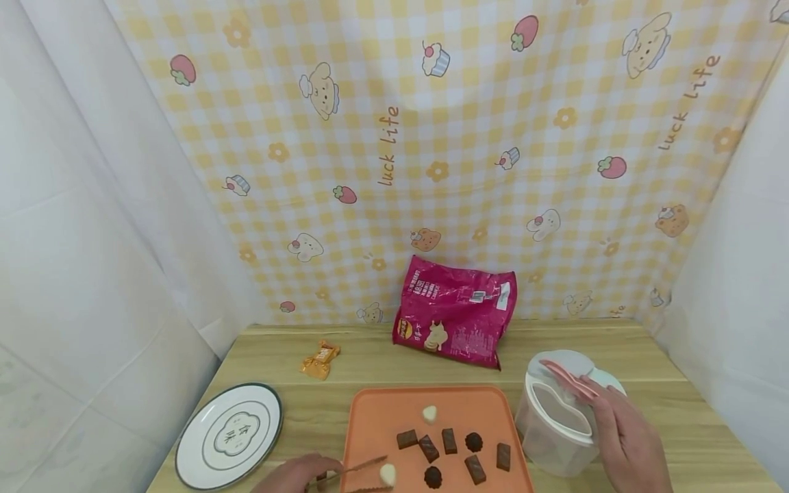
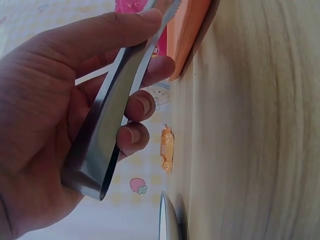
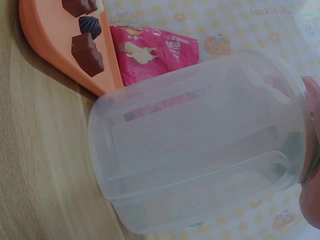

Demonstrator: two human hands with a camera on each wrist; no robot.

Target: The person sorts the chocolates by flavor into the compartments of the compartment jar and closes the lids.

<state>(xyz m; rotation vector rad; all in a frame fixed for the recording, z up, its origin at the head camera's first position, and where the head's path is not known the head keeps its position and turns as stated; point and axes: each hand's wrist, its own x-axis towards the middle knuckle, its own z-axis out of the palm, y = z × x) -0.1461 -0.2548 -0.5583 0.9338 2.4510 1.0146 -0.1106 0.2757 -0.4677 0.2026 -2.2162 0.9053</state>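
My left hand point(image 1: 300, 474) holds metal tongs point(image 2: 107, 120), the thumb along one arm and fingers curled round the other. The tong tips lie on either side of a cream-coloured chocolate point(image 1: 387, 474) at the near left of the orange tray point(image 1: 376, 400). At the right, my right hand point(image 1: 631, 438) pinches the raised pink lid point(image 1: 570, 381) of a clear plastic container point(image 1: 555, 448). Under that lid, one compartment shows open. In the right wrist view only part of the hand shows at the right edge, and the container point(image 3: 190, 135) fills the middle.
Several brown chocolates point(image 1: 449, 441) and another cream one point(image 1: 429, 413) lie on the tray. A magenta snack bag point(image 1: 456, 311) leans on the checked curtain behind. An orange-wrapped sweet point(image 1: 320, 360) and a white plate point(image 1: 203, 441) with a dark rim are at the left.
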